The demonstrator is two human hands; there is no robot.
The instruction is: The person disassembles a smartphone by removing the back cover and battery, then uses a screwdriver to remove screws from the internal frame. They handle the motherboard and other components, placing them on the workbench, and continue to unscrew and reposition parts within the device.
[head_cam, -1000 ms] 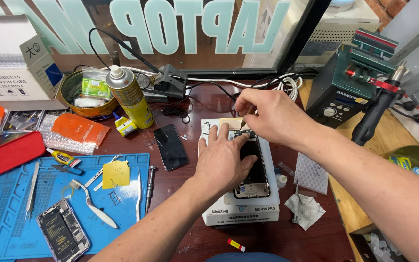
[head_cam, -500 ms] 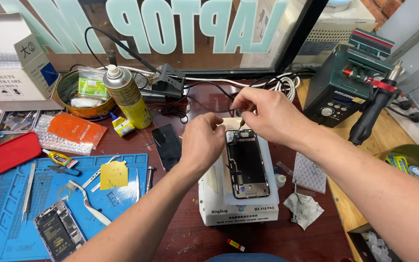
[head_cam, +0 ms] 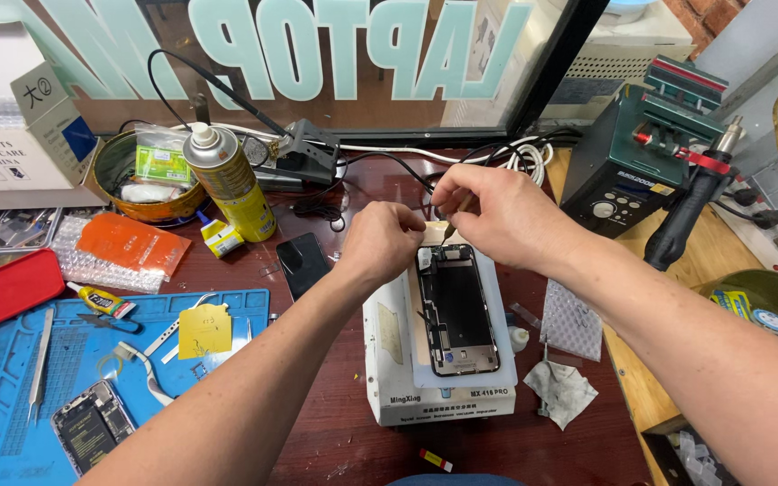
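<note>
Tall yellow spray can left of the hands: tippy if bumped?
Probably. The tall yellow spray can stands upright on a narrow base, so a sideways knock could topple it. Being round, it would likely roll towards the black phone.

Large pale blue-green sign lettering (head_cam: 353, 45) runs across the dark window pane along the back of the bench. At far left stands a white cardboard box (head_cam: 11, 126) with a blue square label and dark print on its side. Beside it, a small green-and-white packet (head_cam: 162, 165) lies in a round brass-coloured tin. An orange plastic pouch (head_cam: 132, 243) lies flat on bubble wrap in front of that tin. A small yellow-and-white carton (head_cam: 224, 238) sits at the foot of the yellow spray can (head_cam: 227, 180), whose wrap-around label is yellow with dark print. A small black phone screen (head_cam: 303, 264), unlit, lies flat left of the white heating pad unit. A yellow square label (head_cam: 205, 330) rests on the blue mat. The dark green station at right carries a small yellow sticker (head_cam: 662, 189).
</note>
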